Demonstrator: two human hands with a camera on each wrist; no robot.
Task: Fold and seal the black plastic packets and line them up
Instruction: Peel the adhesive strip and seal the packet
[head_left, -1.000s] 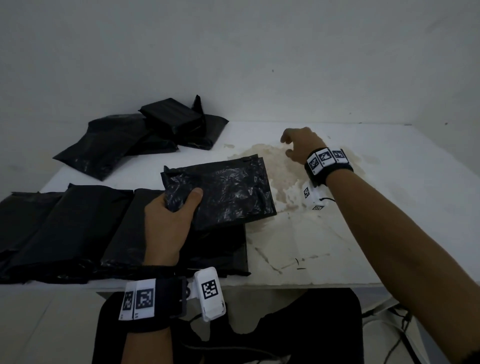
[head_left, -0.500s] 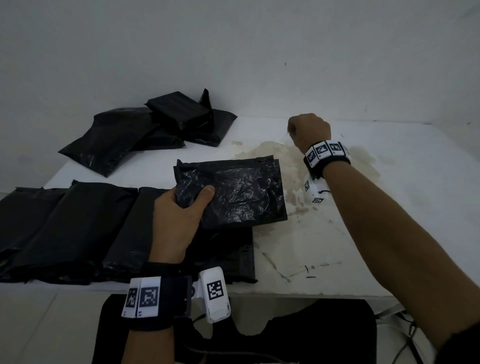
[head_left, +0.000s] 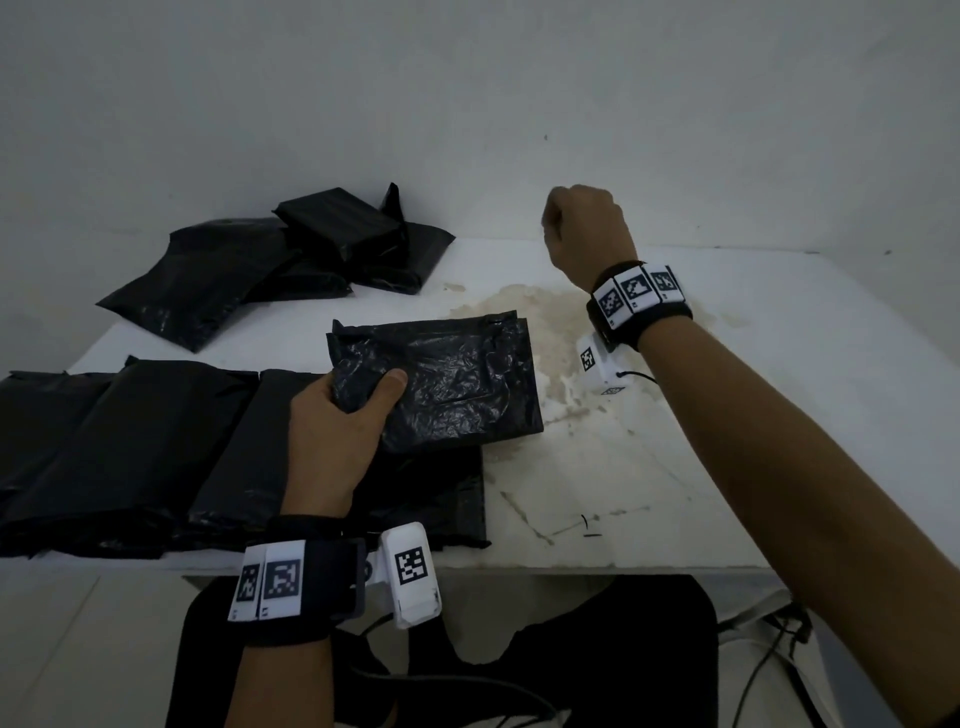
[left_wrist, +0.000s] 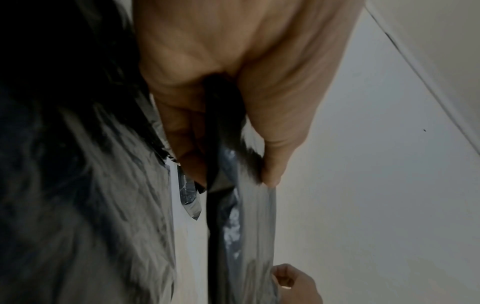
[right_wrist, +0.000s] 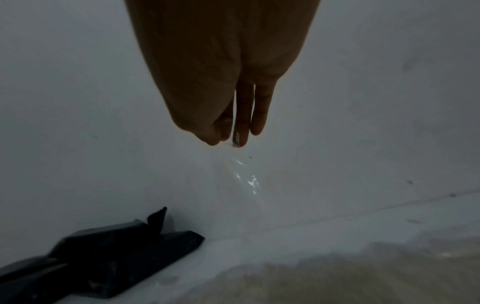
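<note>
1. Counting first: two hands are working, and one crinkly black packet (head_left: 457, 384) is being handled. It's sitting partly on the end of the row, toward the middle of the worktop (head_left: 753, 415).
2. The row of packets (head_left: 130, 441) is lying along the near left edge, overlapping side by side. I'm counting three for sure. There may be a fourth under the handled one, can't tell.
3. The loose pile (head_left: 249, 270) is sitting at the far left corner. I'm making out three in it, maybe more underneath.
4. The left hand (head_left: 332, 436) is holding the packet's near left corner, with the grip pinching it, thumb on top and fingers underneath.
5. The right hand (head_left: 587, 228) is hovering over the far edge. Its grip is pressed together, thumb against fingertips, pinching a thin clear strip (right_wrist: 244, 176) that's dangling and glinting in the right wrist view.
6. One brownish stain (head_left: 540, 322) is spreading across the worktop's middle, beside the packet.
7. Versus a second ago: the right hand was reaching down at the stain and is now lifted off the worktop and bunched up. The left hand is still gripping the same corner, and the packet is barely shifting.
</note>
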